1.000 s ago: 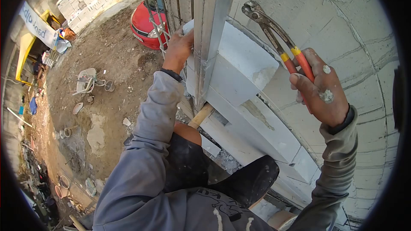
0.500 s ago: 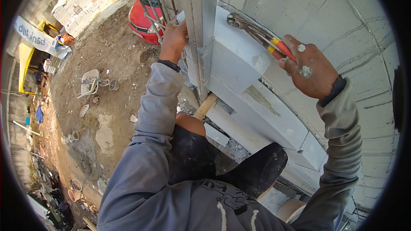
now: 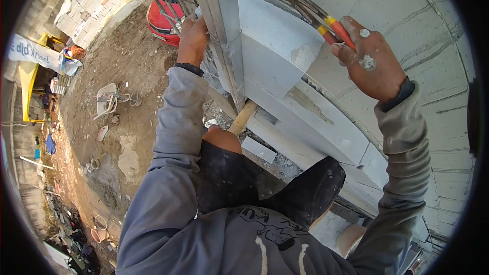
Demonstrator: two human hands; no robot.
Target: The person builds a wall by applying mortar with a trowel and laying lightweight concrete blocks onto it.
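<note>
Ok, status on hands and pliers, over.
Left hand gripping post edge. Right hand holding pliers, jaws closed, tip by top of white block. Nothing between pliers and post.

Bright, hard daylight, sharp focus centrally, heavy fisheye bending with black vignette at the edges.

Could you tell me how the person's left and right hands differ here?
The right hand holds red-handled pincers; the left hand curls against the metal post. The right hand shows white specks; the left hand shows none visible. Both emerge from grey sleeves.
</note>
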